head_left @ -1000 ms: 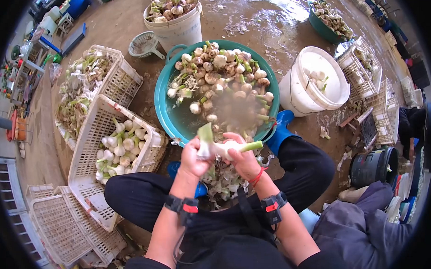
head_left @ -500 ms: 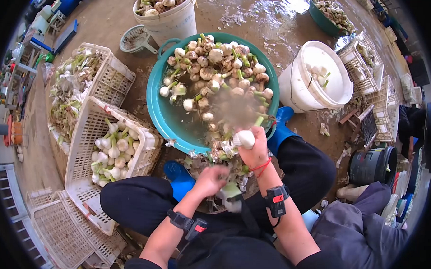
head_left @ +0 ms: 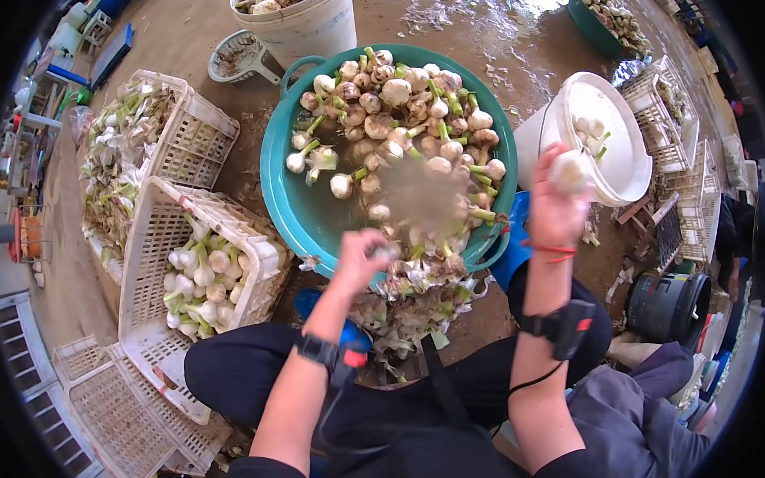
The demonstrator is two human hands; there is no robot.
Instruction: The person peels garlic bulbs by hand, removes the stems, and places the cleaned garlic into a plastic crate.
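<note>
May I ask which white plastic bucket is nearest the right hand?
The white plastic bucket partly hidden by the right hand, right of the round green plastic tub; the other white bucket stands farther left.

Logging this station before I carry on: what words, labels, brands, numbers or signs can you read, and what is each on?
No text can be read anywhere in view.
Dark bucket at right: possible marks, too small to read.
White bucket at top: faint marks, too blurred to read.
</note>
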